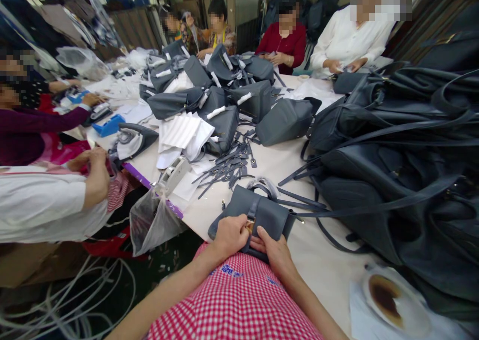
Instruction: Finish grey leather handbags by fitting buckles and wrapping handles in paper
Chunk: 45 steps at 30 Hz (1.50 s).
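Note:
A small grey-blue handbag (262, 212) lies at the near edge of the white table (288, 165), against my red-checked apron. My left hand (230, 235) is closed on the bag's front by its gold clasp. My right hand (275, 250) grips the bag's lower edge just right of the clasp, fingers curled on it. A long strap runs from the bag to the right.
A big heap of dark bags (404, 145) fills the right side. More grey bags (224, 95), loose straps (228, 168), a tape dispenser (174, 172) and white paper (183, 133) lie ahead. A stained dish (392, 300) sits near right. Several people work around the table; a plastic sack (153, 220) hangs left.

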{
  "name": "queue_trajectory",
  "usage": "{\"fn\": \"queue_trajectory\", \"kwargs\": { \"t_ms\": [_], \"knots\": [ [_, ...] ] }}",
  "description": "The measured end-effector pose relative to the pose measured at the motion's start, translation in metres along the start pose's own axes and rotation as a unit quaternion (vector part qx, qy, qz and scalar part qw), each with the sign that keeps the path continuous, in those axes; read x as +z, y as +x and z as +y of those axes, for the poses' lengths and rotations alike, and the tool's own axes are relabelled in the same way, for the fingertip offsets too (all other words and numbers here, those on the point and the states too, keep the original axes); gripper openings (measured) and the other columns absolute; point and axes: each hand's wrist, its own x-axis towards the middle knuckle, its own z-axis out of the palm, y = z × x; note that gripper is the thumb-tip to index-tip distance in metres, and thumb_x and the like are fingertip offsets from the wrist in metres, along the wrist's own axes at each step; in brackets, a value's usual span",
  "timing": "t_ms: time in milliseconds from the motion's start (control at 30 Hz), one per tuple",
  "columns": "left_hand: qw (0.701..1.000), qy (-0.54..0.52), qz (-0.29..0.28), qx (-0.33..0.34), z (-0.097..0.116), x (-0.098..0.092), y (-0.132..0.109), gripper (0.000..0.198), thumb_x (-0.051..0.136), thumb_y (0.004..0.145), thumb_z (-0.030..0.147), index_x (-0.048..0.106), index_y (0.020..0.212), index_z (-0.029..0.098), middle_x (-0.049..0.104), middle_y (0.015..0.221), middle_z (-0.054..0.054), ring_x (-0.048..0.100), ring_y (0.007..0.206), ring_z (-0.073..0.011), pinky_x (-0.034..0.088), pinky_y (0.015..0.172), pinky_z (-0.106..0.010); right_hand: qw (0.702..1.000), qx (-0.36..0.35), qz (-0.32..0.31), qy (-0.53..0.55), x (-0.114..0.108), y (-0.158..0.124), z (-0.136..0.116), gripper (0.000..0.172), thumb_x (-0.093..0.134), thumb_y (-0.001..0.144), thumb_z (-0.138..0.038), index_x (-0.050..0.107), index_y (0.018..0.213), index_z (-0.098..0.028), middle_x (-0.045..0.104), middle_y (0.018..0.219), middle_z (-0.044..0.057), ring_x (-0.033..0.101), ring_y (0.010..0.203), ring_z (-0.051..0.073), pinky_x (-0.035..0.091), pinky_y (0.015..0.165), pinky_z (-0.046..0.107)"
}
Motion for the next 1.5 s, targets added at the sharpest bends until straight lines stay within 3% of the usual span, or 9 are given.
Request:
{"fn": "queue_trajectory", "kwargs": {
  "t_ms": [133,267,433,533,800,967,1267,1367,1500],
  "knots": [
    [0.993,-0.108,-0.037,-0.044,-0.001,0.003,0.006,0.012,0.052,0.069,0.022,0.043,0.061,0.021,0.034,0.051,0.007,0.036,0.048,-0.0101,0.03,0.049,-0.022,1.0,-0.006,0.002,0.011,0.0,0.001,0.0,0.035,0.075,0.072,-0.031,0.063,0.098,-0.012,0.078,0.078,0.011,0.076,0.072,0.029,0.065,0.067,0.039],
    [0.973,-0.2,-0.084,-0.076,-0.003,-0.002,0.015,0.017,0.046,0.07,0.035,0.034,0.064,0.024,0.021,0.048,0.012,0.02,0.04,-0.0068,0.023,0.042,-0.02,1.0,-0.006,0.019,-0.004,-0.003,0.003,0.002,0.035,0.079,0.069,-0.031,0.065,0.095,-0.013,0.076,0.068,0.009,0.075,0.062,0.028,0.064,0.057,0.034],
    [0.965,-0.231,-0.1,-0.067,-0.001,-0.016,0.018,0.014,0.044,0.065,0.036,0.038,0.068,0.024,0.017,0.047,0.012,0.02,0.04,-0.0084,0.02,0.04,-0.02,1.0,0.002,-0.002,0.023,-0.004,0.0,0.0,0.036,0.079,0.07,-0.029,0.06,0.096,-0.012,0.077,0.074,0.01,0.076,0.067,0.027,0.064,0.061,0.033],
    [0.974,-0.208,-0.073,-0.045,-0.002,-0.017,0.019,0.011,0.044,0.067,0.033,0.04,0.07,0.023,0.023,0.047,0.011,0.025,0.041,-0.0088,0.02,0.042,-0.021,0.999,0.009,-0.024,0.045,-0.006,-0.001,-0.002,0.043,0.079,0.069,-0.028,0.058,0.102,-0.01,0.078,0.081,0.013,0.076,0.072,0.028,0.065,0.063,0.034],
    [0.998,-0.029,-0.005,0.05,0.001,-0.016,0.013,0.01,0.046,0.077,0.021,0.054,0.071,0.019,0.052,0.064,0.003,0.05,0.064,-0.0133,0.038,0.063,-0.025,0.997,0.018,-0.045,0.065,-0.01,0.001,-0.001,0.044,0.081,0.07,-0.026,0.059,0.105,-0.01,0.078,0.087,0.013,0.076,0.072,0.027,0.064,0.058,0.031],
    [0.994,0.094,0.013,0.044,0.009,-0.01,0.004,0.03,0.054,0.085,0.042,0.056,0.066,0.019,0.057,0.061,0.001,0.051,0.06,-0.0154,0.036,0.061,-0.028,0.997,0.018,-0.049,0.063,-0.011,0.002,0.001,0.046,0.08,0.072,-0.024,0.059,0.11,-0.008,0.078,0.089,0.015,0.076,0.073,0.028,0.065,0.062,0.033],
    [0.977,0.167,-0.03,0.126,-0.003,-0.005,0.014,0.029,0.045,0.092,0.027,0.05,0.065,0.02,0.055,0.064,0.0,0.052,0.062,-0.0148,0.035,0.063,-0.026,0.995,0.021,-0.05,0.085,-0.009,-0.001,-0.004,0.044,0.079,0.072,-0.023,0.06,0.11,-0.01,0.078,0.088,0.013,0.076,0.071,0.027,0.065,0.06,0.032],
    [0.975,0.171,-0.035,0.135,-0.011,-0.012,0.002,0.026,0.046,0.09,0.023,0.047,0.065,0.019,0.052,0.064,0.0,0.05,0.063,-0.0148,0.035,0.064,-0.026,0.993,0.019,-0.037,0.107,-0.009,0.0,-0.008,0.039,0.077,0.074,-0.021,0.06,0.109,-0.012,0.079,0.087,0.01,0.076,0.073,0.025,0.064,0.061,0.03],
    [0.975,0.134,-0.083,0.157,-0.012,-0.022,-0.021,0.034,0.048,0.092,0.03,0.044,0.06,0.019,0.048,0.058,0.003,0.047,0.058,-0.0117,0.035,0.06,-0.023,0.992,0.022,-0.038,0.122,-0.009,0.001,-0.011,0.036,0.077,0.073,-0.018,0.06,0.104,-0.013,0.079,0.083,0.008,0.076,0.071,0.024,0.064,0.06,0.029]
  ]
}}
